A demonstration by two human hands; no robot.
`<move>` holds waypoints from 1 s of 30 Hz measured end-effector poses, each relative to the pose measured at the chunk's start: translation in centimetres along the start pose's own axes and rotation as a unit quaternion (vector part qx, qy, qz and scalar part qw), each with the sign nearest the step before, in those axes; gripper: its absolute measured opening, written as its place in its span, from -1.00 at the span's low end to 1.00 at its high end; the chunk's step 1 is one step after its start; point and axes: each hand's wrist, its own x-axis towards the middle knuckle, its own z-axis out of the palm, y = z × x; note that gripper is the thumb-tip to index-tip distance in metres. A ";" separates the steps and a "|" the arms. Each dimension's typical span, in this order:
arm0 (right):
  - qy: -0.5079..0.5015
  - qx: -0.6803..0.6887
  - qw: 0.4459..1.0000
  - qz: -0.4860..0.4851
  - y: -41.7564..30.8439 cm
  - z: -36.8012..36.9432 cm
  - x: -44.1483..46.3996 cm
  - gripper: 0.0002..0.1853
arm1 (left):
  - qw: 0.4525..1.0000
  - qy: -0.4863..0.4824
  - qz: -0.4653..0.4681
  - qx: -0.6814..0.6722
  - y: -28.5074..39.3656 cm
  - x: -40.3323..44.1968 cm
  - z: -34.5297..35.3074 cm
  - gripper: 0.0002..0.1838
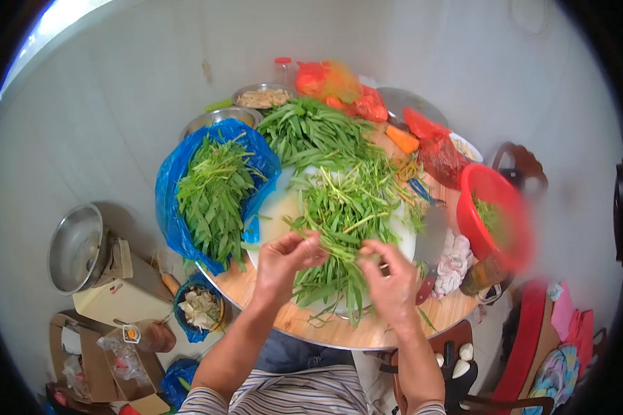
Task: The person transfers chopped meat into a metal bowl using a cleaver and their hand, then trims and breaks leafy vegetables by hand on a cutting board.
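Note:
A loose heap of long-leaved greens with pale stems [346, 207] covers a white board [277, 207] on the round wooden table [298, 321]. Over the near side of the heap, my left hand [291, 259] pinches some green stems between thumb and fingers. My right hand [391, 273] is a little apart from it, its fingers curled together at the same bunch; what lies between the fingertips is partly hidden. Leaves hang below both hands toward the table's front edge. More greens [218, 194] lie in a blue plastic bag [169, 187] at left, and another pile [311, 135] sits behind.
A red plastic basin [474, 228] with some greens stands at right. Beside the board lie a cleaver [432, 235] and a crumpled pinkish cloth [453, 263]. Red bags [439, 155], a carrot [401, 140] and metal bowls [190, 128] crowd the back. A scrap bin [201, 311] stands below left.

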 end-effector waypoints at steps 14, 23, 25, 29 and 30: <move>-0.029 -0.030 0.994 -0.100 -2.3 -4.0 -2.5 -0.86 | 0.999 0.019 -0.029 -0.031 -0.4 -1.4 -1.9 -0.72; -0.104 -0.027 0.992 -0.072 -1.4 -2.9 -3.0 -0.82 | 0.999 -0.011 -0.018 -0.029 -0.5 -2.1 -1.6 -0.71; -0.091 -0.031 0.992 -0.079 -1.4 -2.8 -3.0 -0.80 | 1.000 -0.006 -0.021 -0.013 -0.3 -2.3 -1.2 -0.72; -0.082 -0.039 0.991 -0.101 -1.4 -2.9 -3.0 -0.73 | 0.999 -0.019 -0.024 -0.014 -0.2 -2.6 -0.9 -0.72; -0.080 -0.043 0.991 -0.099 -1.4 -3.0 -3.0 -0.69 | 0.999 -0.032 -0.035 -0.001 -0.1 -2.6 -0.9 -0.73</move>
